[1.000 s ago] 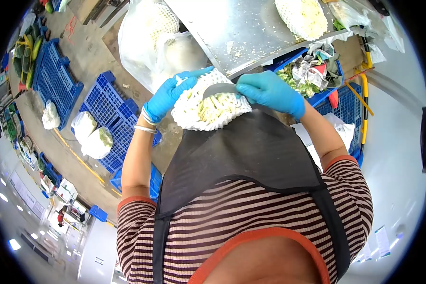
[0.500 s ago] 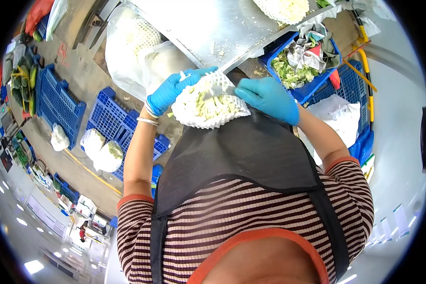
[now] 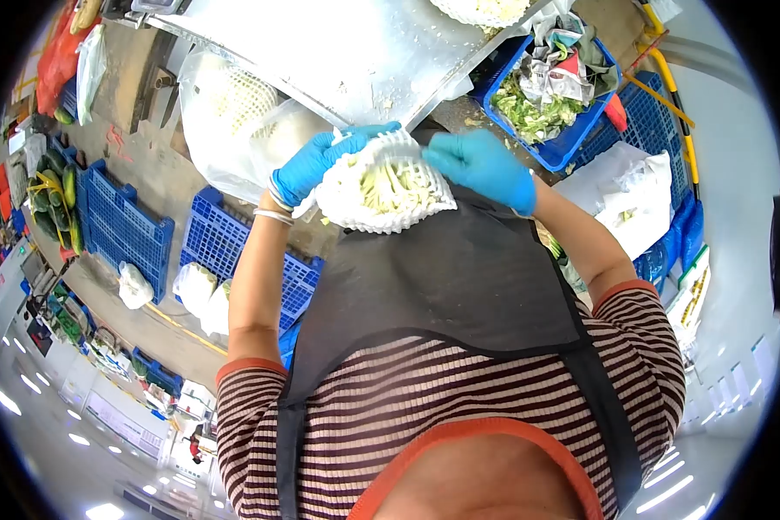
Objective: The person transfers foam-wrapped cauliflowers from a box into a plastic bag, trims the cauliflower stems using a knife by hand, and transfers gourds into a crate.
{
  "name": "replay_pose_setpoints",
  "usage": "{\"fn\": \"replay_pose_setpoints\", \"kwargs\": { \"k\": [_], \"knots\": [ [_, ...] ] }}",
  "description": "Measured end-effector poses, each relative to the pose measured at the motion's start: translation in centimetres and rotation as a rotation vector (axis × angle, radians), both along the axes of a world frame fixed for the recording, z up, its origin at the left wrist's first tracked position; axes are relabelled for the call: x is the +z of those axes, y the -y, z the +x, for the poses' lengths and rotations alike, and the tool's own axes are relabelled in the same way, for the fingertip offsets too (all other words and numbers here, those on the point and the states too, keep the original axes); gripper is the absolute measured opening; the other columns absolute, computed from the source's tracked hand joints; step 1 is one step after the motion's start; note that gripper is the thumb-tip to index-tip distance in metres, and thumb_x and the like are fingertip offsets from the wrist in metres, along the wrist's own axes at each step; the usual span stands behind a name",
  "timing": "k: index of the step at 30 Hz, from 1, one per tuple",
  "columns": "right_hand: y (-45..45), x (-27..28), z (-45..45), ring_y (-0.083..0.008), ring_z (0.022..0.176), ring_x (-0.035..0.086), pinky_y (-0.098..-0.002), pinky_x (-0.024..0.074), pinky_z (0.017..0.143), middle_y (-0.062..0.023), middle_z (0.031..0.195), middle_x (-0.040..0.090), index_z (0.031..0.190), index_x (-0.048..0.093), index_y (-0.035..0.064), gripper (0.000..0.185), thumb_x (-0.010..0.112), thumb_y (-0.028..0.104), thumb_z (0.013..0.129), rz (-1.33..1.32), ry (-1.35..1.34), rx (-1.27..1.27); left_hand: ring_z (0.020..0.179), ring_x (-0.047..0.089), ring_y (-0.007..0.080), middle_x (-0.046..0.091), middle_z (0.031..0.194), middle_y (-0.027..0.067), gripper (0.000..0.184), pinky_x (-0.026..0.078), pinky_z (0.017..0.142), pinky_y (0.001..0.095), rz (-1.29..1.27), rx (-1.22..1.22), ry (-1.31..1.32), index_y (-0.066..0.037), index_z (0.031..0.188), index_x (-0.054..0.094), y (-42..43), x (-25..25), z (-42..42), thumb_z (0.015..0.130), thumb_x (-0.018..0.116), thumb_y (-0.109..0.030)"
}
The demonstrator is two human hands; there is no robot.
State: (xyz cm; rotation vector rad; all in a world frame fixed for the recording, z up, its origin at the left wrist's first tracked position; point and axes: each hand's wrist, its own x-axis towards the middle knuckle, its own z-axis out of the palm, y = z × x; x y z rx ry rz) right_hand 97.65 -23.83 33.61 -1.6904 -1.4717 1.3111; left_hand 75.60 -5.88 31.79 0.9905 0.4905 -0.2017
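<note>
- A broad, silvery metal table (image 3: 338, 61), strewn with pale scraps, stands just beyond the pale green-and-white vegetable head (image 3: 390, 192) wrapped in white foam netting.
- A smooth black apron (image 3: 442, 277), worn by a person over a brown-and-cream striped shirt (image 3: 459, 381) with orange trim, covers the near side of the vegetable head.
- A blue plastic lattice pallet (image 3: 208, 232) lies on the floor to the left of the vegetable head.
- A clear plastic bag (image 3: 201, 160) holding pale netted things sits ahead and left of the vegetable head.
- A blue rectangular plastic crate (image 3: 556, 165) of leafy trimmings and crumpled paper stands ahead and right of the vegetable head.
- The vegetable head itself is between the hands, its pale stalks showing inside the netting.
- The blue-gloved left hand (image 3: 316, 165) is at the vegetable head's left side, fingers grasping its netted edge.
- The blue-gloved right hand (image 3: 485, 169), blurred, is at the vegetable head's right edge, fingers curled; whether they grasp anything cannot be told.
</note>
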Motion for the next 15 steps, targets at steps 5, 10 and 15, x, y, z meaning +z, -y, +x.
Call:
{"fn": "replay_pose_setpoints", "kwargs": {
  "k": [5,10,15],
  "knots": [
    [1.5,0.5,1.6,-0.0179,0.055,0.05,-0.0325,0.042,0.055,-0.0082,0.063,0.056,0.087,0.061,0.0055,0.031,0.054,0.034,0.097,-0.262,-0.273,-0.051,0.121,0.052,0.0154,0.055,0.136,0.0082,0.049,0.037,0.106,0.0279,-0.054,-0.009,-0.043,0.002,0.136,0.051,-0.4,0.0,0.2,0.1,0.05,-0.031],
    [-0.1,-0.1,0.3,-0.0076,0.051,0.045,-0.0263,0.0385,0.05,-0.0007,0.055,0.049,0.078,0.057,0.0067,0.033,0.052,0.031,0.099,-0.217,-0.262,-0.029,0.123,0.051,0.0169,0.051,0.141,0.0098,0.05,0.036,0.107,0.03,-0.052,-0.092,-0.007,0.004,0.138,0.047,-0.9,0.1,1.4,0.1,0.049,-0.029],
    [2.1,-2.2,5.1,-0.0074,0.051,0.048,-0.0226,0.0429,0.049,-0.0026,0.059,0.057,0.087,0.063,0.0042,0.035,0.05,0.034,0.099,-0.373,-0.591,-0.19,0.124,0.051,0.0182,0.054,0.137,0.0119,0.044,0.04,0.107,0.0322,0.115,-0.116,0.051,0.0,0.139,0.046,-2.2,-5.2,-2.0,0.098,0.051,-0.016]
  ]
}}
